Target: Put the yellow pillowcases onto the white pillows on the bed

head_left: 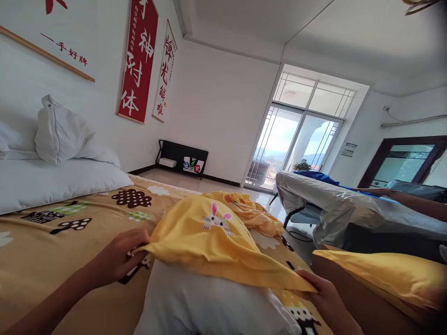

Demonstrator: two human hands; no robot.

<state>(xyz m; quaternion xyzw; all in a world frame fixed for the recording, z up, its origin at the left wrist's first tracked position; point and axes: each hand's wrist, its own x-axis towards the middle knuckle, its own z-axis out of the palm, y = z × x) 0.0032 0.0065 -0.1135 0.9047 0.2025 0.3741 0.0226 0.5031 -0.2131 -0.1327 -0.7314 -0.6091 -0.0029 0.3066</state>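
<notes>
A yellow pillowcase [209, 242] with a rabbit face on it covers the far part of a white pillow [209, 302], whose near part sticks out bare. My left hand [127, 256] pinches the left corner of the case's open edge. On the other side, my right hand [323, 298] grips the right corner of that edge, so the hem is drawn out between both hands. Pillow and case lie on a tan printed blanket [80, 274]. Just beyond them is a crumpled yellow-orange cloth [258, 211].
White pillows [66, 181] are heaped along the left wall. Another yellow-covered pillow [391, 274] lies at the right on a brown surface. Behind it, another person's arm [415, 202] reaches over a plastic-draped table [314, 195] with blue cloth. A black rack [183, 158] stands against the far wall.
</notes>
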